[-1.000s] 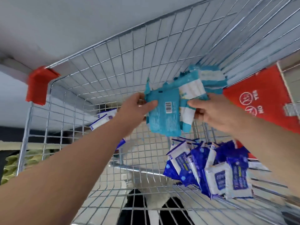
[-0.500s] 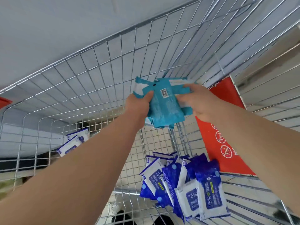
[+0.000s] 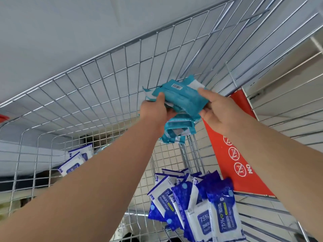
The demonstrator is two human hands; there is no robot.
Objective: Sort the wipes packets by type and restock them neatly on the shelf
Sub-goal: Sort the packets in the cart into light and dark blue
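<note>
Head view: left hand [image 3: 153, 111], right hand [image 3: 219, 113] around one teal packet stack [image 3: 183, 99].

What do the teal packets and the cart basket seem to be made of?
The teal packets: probably thin plastic film, faintly glossy; crimped edges and soft creases show. The cart basket: metal wire, likely chromed or zinc-plated; thin silvery rods with bright glints.

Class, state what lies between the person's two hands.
A bundle of teal wipes packets, gripped by the left hand and right hand from either side, seen in the head view.
</note>
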